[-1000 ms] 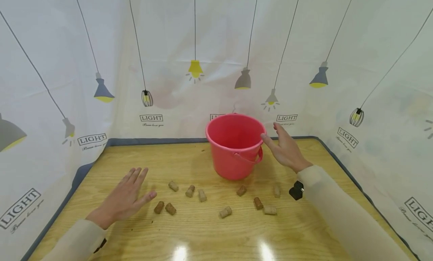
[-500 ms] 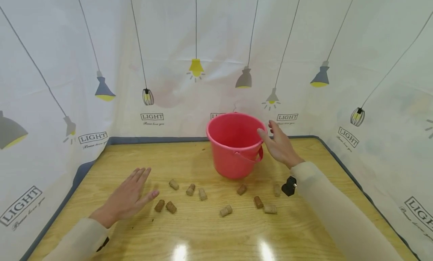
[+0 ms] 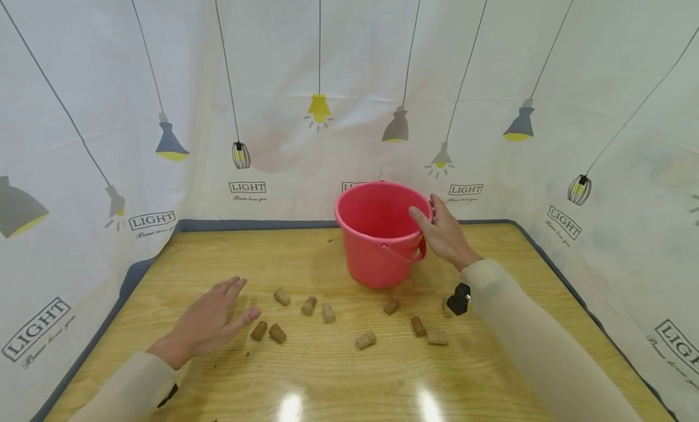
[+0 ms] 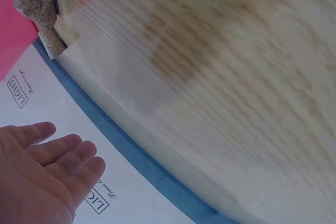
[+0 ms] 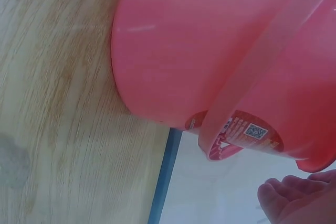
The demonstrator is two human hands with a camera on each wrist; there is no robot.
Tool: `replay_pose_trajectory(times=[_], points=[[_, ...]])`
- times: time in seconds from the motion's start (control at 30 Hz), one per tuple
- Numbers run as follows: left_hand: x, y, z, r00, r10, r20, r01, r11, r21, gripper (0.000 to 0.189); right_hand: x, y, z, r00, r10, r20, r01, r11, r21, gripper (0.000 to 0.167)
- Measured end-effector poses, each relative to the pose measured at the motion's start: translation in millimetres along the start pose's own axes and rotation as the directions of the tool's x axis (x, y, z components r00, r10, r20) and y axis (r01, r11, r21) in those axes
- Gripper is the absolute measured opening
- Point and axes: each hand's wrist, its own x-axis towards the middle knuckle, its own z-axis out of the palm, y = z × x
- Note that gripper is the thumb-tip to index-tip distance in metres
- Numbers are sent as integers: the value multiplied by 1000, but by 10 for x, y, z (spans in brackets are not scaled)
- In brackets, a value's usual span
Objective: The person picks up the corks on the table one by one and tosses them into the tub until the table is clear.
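Observation:
A pink bucket [image 3: 377, 258] stands upright on the wooden table, its handle [image 3: 404, 258] hanging down the near right side. At its right rim is my right hand [image 3: 449, 237], thumb over the opening and fingers outside. In the right wrist view, a gap shows between the loosely bent fingers [image 5: 286, 195] and the bucket wall [image 5: 173, 51]; whether the thumb touches the rim is unclear. My left hand [image 3: 210, 319] hovers palm down over the table at left, holding nothing. Nearest it lie two brown corks, one cork [image 3: 259, 331] beside another cork [image 3: 277, 333].
Several more corks lie scattered in front of the bucket, among them a pale cork [image 3: 366, 340] and a brown cork [image 3: 418, 326]. A white cloth [image 3: 273, 118] printed with lamps surrounds the table [image 3: 327, 385] at the back and sides.
My right hand has moved left to the bucket's rim, its thumb now over the opening. My left hand has barely shifted. The bucket and corks stay in place.

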Motion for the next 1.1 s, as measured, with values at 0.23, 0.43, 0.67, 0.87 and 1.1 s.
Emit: replay_pose_trajectory(times=[0.23, 0.43, 0.67, 0.87, 1.1], points=[[-15, 54, 17, 999, 5, -31, -5, 1000, -1, 76, 36, -19, 53, 1000, 7, 2, -7, 1000, 23, 91], [-7, 80, 54, 1000, 9, -28, -8, 1000, 11, 70, 36, -37, 82, 999, 42, 7, -42, 999, 30, 88], [-3, 128, 97, 1000, -1, 4, 1, 1000, 13, 65, 33, -47, 102, 999, 46, -1, -46, 998, 40, 82], [25, 180, 108, 999, -14, 46, 12, 999, 29, 51, 36, -53, 96, 998, 67, 7, -67, 997, 26, 82], [35, 255, 112, 993, -74, 96, 72, 997, 25, 35, 35, -73, 102, 997, 72, 11, -72, 997, 16, 82]])
